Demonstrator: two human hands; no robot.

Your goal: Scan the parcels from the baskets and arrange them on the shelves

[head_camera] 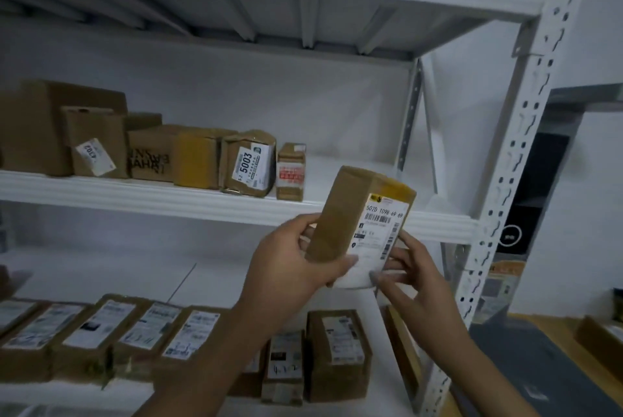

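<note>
A brown cardboard parcel (340, 224) is held up in front of the shelving, in both hands. It is seen to be a slim, oblong box, sealed in brownish tape, with a yellower strip across its top right corner. A white shipping label (382, 231) is stuck down one long face: a yellow-and-black mark at its head, a bold line of code beneath, then a barcode. The small print lower down cannot be read.

The long axis is stood nearly upright, with the top end leaned a little to the right. The labelled face is turned to the camera, its print the right way up.

The lower end is gripped by the left hand (293, 258), thumb laid across the plain brown face and fingers curled round behind. The lower right edge, at the foot of the label, is pinched by the right hand (411, 278).

The parcel is carried in the air, in front of the lip of the middle shelf (135, 191) and to the right of the boxes lined up there. Nearest of these is a small box with a red-printed label (290, 172), beside a box marked 5003 (247, 164). Below the hands, a row of labelled parcels (135, 332) is laid flat on the lower shelf (84, 278).
</note>
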